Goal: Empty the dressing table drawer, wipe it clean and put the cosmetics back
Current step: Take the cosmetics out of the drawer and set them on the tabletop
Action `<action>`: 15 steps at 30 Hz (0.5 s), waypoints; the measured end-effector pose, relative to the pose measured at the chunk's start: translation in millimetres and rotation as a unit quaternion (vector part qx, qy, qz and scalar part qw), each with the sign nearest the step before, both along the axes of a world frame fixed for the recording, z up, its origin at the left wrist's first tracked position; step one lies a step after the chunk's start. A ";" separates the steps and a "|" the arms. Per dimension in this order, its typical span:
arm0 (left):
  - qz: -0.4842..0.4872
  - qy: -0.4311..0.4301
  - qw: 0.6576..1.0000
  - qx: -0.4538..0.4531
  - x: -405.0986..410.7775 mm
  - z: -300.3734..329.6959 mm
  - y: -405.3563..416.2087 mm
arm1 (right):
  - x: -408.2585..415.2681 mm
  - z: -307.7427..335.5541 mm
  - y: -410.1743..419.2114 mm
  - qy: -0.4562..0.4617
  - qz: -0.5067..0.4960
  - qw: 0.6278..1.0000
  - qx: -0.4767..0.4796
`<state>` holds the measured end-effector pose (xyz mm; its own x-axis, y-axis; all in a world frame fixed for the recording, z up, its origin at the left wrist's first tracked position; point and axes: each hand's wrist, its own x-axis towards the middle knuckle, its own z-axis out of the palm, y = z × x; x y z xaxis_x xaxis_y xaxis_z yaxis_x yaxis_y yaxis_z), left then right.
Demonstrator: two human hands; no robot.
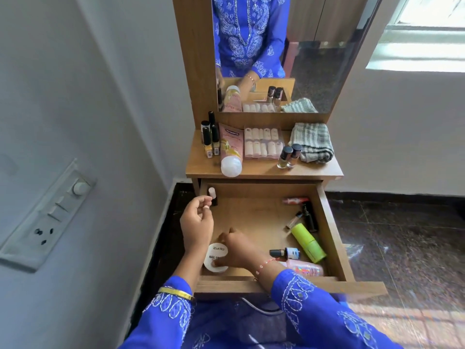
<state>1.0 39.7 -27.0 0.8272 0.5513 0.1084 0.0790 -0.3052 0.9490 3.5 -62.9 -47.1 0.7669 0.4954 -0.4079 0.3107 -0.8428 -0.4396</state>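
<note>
The wooden drawer (pixel 329 222) is pulled out below the dressing table top (pixel 261 170). My right hand (pixel 239 250) reaches across to the drawer's near left corner and grips a round white tub (pixel 217 250) lettered "zudio". My left hand (pixel 196 222) hovers above the drawer's left edge with loosely curled fingers and holds nothing. A small bottle (pixel 212 195) stands in the far left corner. On the drawer's right side lie a green tube (pixel 308 243), a dark-capped bottle (pixel 285 253), a pink bottle (pixel 307 269), a black tube (pixel 310 217) and a red stick (pixel 295 200).
On the table top stand several nail polish bottles (pixel 210 142), a pink lotion tube (pixel 231 152), a box of false nails (pixel 263 144), two small bottles (pixel 289 156) and a folded striped cloth (pixel 313 142). A mirror (pixel 276 54) rises behind. A wall with a switch panel (pixel 47 215) stands left.
</note>
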 end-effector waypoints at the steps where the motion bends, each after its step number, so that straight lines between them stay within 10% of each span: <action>1: -0.003 0.003 1.000 0.011 -0.3 -0.3 0.2 | -0.5 -1.7 0.3 -0.001 0.002 1.000 -0.005; 15: -0.042 0.011 0.994 0.104 -9.2 2.3 -1.2 | 7.8 5.0 -13.5 0.054 -0.175 0.963 0.197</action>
<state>-8.2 38.5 -24.7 0.8733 0.4471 0.1933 0.0652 -0.5005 0.8633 11.3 -76.5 -42.1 0.8787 0.3466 -0.3283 -0.0283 -0.6486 -0.7606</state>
